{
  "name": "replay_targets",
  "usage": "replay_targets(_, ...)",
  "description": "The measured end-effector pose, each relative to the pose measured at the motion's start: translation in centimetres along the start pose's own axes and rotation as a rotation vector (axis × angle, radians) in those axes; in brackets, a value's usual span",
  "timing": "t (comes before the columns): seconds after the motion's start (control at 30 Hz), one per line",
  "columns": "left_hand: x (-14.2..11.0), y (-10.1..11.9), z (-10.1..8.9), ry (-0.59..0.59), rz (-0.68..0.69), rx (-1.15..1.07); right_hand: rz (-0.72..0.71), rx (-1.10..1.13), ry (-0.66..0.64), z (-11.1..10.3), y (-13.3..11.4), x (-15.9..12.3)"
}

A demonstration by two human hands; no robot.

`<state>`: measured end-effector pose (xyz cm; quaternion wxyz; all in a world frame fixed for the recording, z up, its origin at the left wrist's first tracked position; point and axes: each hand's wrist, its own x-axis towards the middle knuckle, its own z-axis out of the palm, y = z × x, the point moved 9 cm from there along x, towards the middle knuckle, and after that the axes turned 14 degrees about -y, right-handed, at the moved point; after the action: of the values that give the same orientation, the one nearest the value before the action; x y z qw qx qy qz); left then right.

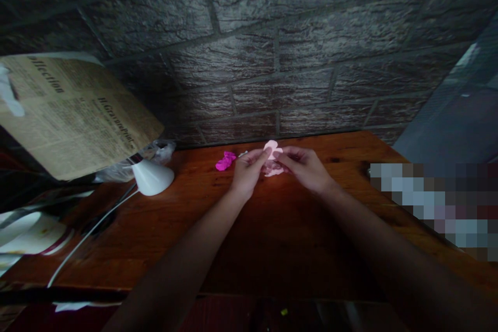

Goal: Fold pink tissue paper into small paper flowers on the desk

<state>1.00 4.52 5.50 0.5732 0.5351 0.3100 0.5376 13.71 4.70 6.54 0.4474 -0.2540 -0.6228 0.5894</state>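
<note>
Between my two hands is a pale pink, petal-shaped piece (271, 148) with rounded lobes, thin like paper or cloth; I cannot tell which. My left hand (249, 168) pinches its left side with thumb and fingers. On the other side, my right hand (307, 166) grips it with the thumb on top. More crumpled pale pink material (274, 171) shows just below, partly hidden by the fingers. A bright magenta crumpled piece (225, 161) lies on the wooden table (249, 244) to the left of my left hand, with a small whitish bit beside it.
At the left stands a lamp with a newsprint-patterned shade (78, 114) and a white base (153, 177); its white cord (91, 233) runs to the front edge. Clear plastic (163, 150) sits behind it. White cup-like containers (35, 233) stand far left. A stone-patterned wall (249, 62) backs the table.
</note>
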Motion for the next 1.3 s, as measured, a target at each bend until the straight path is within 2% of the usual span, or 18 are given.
replay_targets(0.33,-0.2,0.0,0.1,-0.013,-0.012,0.059,-0.038,-0.067,0.137,-1.6,-0.7,-0.4)
replay_targets(0.6,-0.3,0.3,0.4,0.013,0.015,0.043,-0.028,-0.048,0.122,-1.3,-0.8,-0.3)
replay_targets(0.83,-0.5,1.1,-0.1,0.09,0.073,0.043,-0.019,-0.039,0.139,-1.4,-0.8,-0.4)
replay_targets(1.0,-0.5,0.8,0.1,0.065,0.054,0.026,-0.032,-0.062,0.134,-1.6,-0.9,-0.3)
replay_targets(1.13,-0.4,0.7,0.4,0.033,0.041,0.024,-0.009,-0.055,0.081,-0.9,-0.7,-0.3)
replay_targets(1.3,-0.5,1.0,0.3,0.031,0.051,0.096,0.0,-0.065,0.095,-0.9,-0.7,-0.4)
